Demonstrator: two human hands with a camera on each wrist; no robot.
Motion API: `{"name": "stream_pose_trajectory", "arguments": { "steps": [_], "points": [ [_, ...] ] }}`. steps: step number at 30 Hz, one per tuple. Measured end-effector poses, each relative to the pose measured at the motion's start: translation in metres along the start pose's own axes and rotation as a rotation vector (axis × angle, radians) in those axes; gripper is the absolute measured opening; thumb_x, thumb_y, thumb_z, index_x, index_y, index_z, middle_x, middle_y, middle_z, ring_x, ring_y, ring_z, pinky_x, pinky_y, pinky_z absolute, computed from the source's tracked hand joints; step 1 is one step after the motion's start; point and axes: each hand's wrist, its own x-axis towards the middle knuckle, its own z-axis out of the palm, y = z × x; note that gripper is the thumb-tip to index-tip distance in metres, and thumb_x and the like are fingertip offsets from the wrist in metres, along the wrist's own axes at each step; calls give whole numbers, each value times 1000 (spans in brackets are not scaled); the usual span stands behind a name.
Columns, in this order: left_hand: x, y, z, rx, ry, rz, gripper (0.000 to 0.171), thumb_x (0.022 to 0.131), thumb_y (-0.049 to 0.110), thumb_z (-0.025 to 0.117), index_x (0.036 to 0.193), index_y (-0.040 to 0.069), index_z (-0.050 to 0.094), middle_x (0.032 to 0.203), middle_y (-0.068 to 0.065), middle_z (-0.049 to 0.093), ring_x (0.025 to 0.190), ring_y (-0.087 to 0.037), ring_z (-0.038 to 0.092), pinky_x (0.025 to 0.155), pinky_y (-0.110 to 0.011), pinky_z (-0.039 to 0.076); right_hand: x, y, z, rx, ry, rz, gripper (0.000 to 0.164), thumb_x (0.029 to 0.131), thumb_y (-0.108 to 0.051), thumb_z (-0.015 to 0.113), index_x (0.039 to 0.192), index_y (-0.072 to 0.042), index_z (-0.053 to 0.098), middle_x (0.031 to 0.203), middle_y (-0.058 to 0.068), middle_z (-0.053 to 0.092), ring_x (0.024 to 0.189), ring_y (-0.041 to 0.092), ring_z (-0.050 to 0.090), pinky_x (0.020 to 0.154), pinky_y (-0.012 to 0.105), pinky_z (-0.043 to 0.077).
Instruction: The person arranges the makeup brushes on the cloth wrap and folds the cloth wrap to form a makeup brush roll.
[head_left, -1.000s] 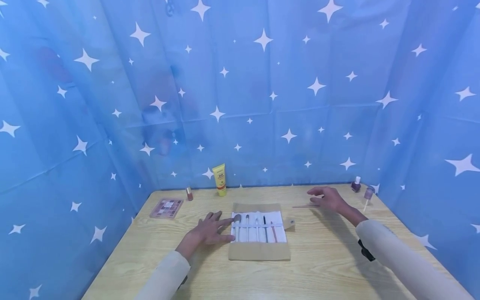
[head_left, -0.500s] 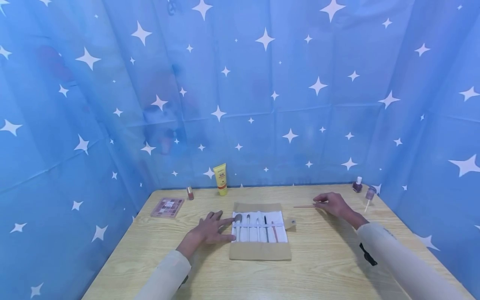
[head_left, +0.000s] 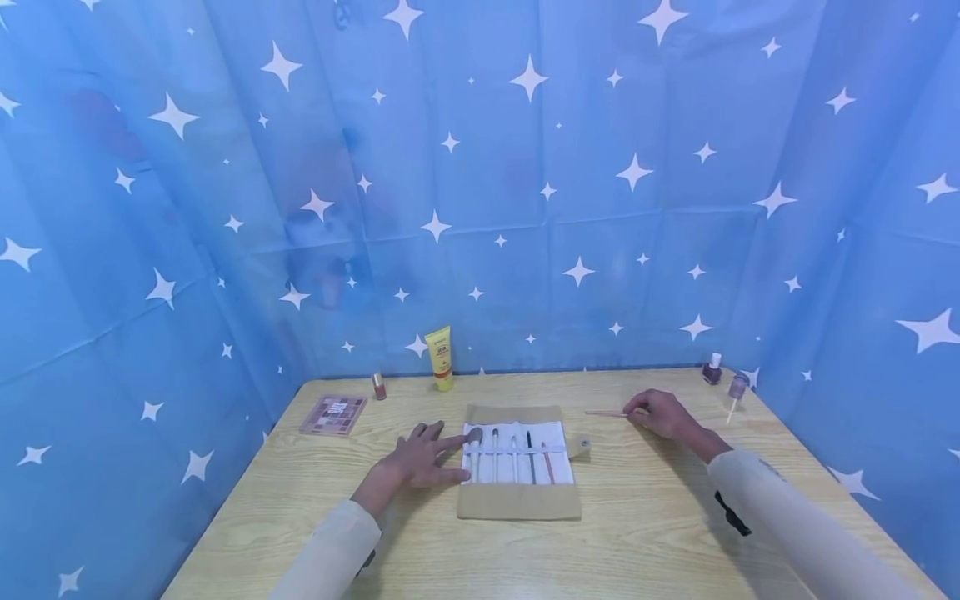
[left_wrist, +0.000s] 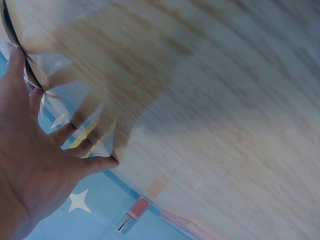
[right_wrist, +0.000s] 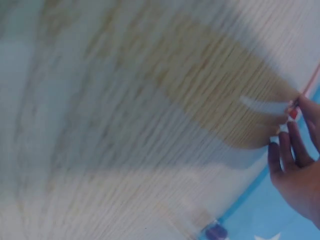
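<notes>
An unrolled beige brush case point(head_left: 519, 504) with a white lining lies mid-table, with several makeup brushes point(head_left: 495, 457) tucked under its strap. My left hand point(head_left: 415, 460) is spread flat at its left side, index finger and thumb touching the edge. In the left wrist view, fingertips point(left_wrist: 115, 161) of that hand rest on the wood. Farther right, my right hand point(head_left: 663, 414) pinches a slim pink makeup brush point(head_left: 604, 412) at its right end. The brush points left, close over the table. In the right wrist view a red tip point(right_wrist: 293, 113) shows by the pinching fingers.
At the back stand a yellow tube point(head_left: 441, 360) and a small lip-colour bottle point(head_left: 378, 387). A palette point(head_left: 334, 416) lies back left. Back right are a dark nail polish bottle point(head_left: 712, 369) and a purple item point(head_left: 738, 386) with a pale stick. A starry blue curtain point(head_left: 480, 183) surrounds the table.
My right hand has lowered slightly, and its fingers have closed on the right end of the pink brush. My left hand stays put at the case's edge.
</notes>
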Motion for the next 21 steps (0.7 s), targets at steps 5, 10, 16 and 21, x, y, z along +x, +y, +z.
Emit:
{"name": "stream_pose_trajectory", "arguments": {
  "steps": [5,10,16,21],
  "points": [
    [0,0,-1,7,5,11,77,93,74,56,158,35,44,168,-20,28,152,-50,24,113,-80,23,-4,-3,-1,0,6,-6,4,93,-5,75,97,-3,76,94,9,75,90,31,71,83,50,59],
    [-1,1,-1,18,9,18,78,93,75,55,159,34,44,168,-20,28,152,-50,24,112,-80,24,-9,-7,-7,15,-1,-30,6,94,-6,75,98,-2,74,90,6,74,84,23,69,75,38,59],
    [-2,1,-2,16,7,20,78,93,76,54,159,34,44,168,-20,28,152,-50,24,113,-80,24,-13,-13,-16,45,6,-104,4,95,-2,73,97,-5,75,90,3,75,83,21,71,72,33,59],
    [-3,2,-1,10,10,16,77,93,75,55,159,36,43,168,-20,28,152,-49,24,113,-79,23,-13,-19,-23,84,33,-131,4,96,-4,74,99,-4,75,88,-1,74,82,16,71,70,30,58]
  ]
}}
